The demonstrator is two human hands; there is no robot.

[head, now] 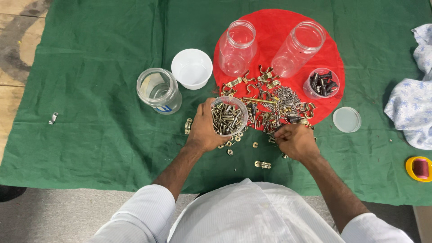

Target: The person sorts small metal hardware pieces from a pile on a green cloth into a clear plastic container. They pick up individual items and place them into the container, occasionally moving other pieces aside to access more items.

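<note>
Head view: left hand (203,128) wrapped around one small clear cup of screws (228,116), held just above the green cloth (99,90), near its middle towards the near edge. Right hand (294,141) fingers pinched narrow, down in the hardware pile (270,105) at the near rim of the red round mat (279,31); what it pinches is too small to tell.

Count:
- 2 tall clear jars (237,45) on the red mat, far side, both open.
- 1 small cup of black screws (322,83), right rim of mat.
- 1 glass jar (159,90) and 1 white bowl (192,68) on cloth, left of mat.
- 1 clear lid (347,119) on cloth, right of mat.
- 1 loose brass hinge (263,164) between the forearms.
- 1 yellow spool (419,168) at the cloth's right edge.
</note>
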